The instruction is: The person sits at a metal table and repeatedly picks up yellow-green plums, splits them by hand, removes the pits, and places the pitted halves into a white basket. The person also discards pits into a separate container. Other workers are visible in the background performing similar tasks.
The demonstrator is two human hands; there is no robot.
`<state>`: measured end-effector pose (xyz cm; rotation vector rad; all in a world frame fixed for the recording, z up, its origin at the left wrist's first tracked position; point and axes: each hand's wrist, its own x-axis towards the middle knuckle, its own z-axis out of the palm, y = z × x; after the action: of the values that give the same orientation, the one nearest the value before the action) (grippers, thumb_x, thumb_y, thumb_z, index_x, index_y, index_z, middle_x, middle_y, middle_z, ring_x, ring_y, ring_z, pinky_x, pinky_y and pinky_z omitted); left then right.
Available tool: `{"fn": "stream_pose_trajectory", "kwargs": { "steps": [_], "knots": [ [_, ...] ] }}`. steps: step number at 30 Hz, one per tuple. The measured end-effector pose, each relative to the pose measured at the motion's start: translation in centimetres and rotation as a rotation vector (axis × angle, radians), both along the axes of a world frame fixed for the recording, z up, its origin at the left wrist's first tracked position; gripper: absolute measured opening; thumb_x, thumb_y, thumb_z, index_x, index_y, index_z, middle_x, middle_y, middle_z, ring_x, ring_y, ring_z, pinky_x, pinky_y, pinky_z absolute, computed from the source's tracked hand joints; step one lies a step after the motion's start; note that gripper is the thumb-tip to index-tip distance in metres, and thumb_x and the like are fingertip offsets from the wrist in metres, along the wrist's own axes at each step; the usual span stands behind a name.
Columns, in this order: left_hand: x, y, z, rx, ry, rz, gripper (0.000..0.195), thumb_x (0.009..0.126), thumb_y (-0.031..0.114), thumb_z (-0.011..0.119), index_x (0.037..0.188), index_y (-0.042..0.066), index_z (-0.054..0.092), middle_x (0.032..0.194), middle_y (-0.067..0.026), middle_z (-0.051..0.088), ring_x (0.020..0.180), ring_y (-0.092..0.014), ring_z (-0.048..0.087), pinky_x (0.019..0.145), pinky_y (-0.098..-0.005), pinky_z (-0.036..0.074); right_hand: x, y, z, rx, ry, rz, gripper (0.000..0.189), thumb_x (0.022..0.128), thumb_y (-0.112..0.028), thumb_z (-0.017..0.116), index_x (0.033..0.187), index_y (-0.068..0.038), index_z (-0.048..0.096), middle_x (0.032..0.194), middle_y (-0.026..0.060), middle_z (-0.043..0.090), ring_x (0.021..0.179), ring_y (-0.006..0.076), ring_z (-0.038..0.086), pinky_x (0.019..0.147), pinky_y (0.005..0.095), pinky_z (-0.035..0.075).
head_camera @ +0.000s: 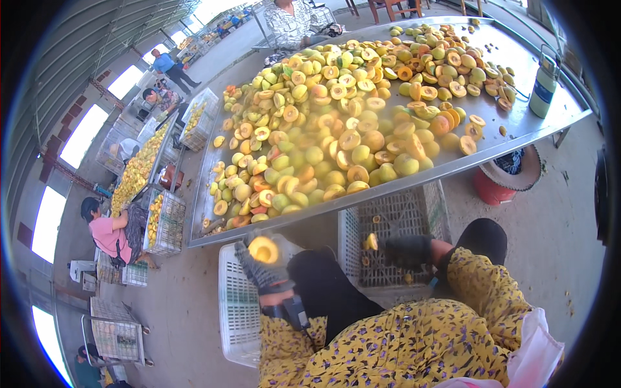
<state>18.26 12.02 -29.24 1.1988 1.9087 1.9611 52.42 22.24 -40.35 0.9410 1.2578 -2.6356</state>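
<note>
A pile of halved and whole yellow fruit, apricots or similar (291, 116), covers much of a metal-topped table (310, 213). My left hand (264, 264), in a grey knitted glove, holds a fruit half (263, 250) with its hollow side up, just off the table's near edge and above a white plastic crate (237, 310). My right hand (405, 251), in a dark glove, is over a grey plastic crate (349, 242) between my knees. A small fruit piece (371, 241) lies at or just off its fingertips; blur hides whether the fingers grip anything.
A metal bottle (544, 87) stands on the table's right end. A red bucket (495, 186) is on the floor below it. Someone in a patterned shirt (291, 24) sits across the table. At left, a person in pink (111, 235) sits beside another fruit-covered table (140, 165) and crates (167, 223).
</note>
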Motion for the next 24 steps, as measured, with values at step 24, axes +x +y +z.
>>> {"fn": "stream_pose_trajectory", "kwargs": {
  "steps": [24],
  "knots": [
    [-3.0,15.1,3.1,-0.238,-0.002,-0.275,0.029,0.087,0.030,0.066,0.105,0.007,0.068,0.098,-0.0112,0.070,0.088,-0.025,0.066,0.079,-0.0378,0.053,0.9,-1.5,12.2,1.070,-0.410,-0.214,0.054,0.090,-0.058,0.056,0.109,-0.008,0.065,0.090,0.0205,0.069,0.086,0.0381,0.067,0.077,0.0445,0.051]
  ]
}}
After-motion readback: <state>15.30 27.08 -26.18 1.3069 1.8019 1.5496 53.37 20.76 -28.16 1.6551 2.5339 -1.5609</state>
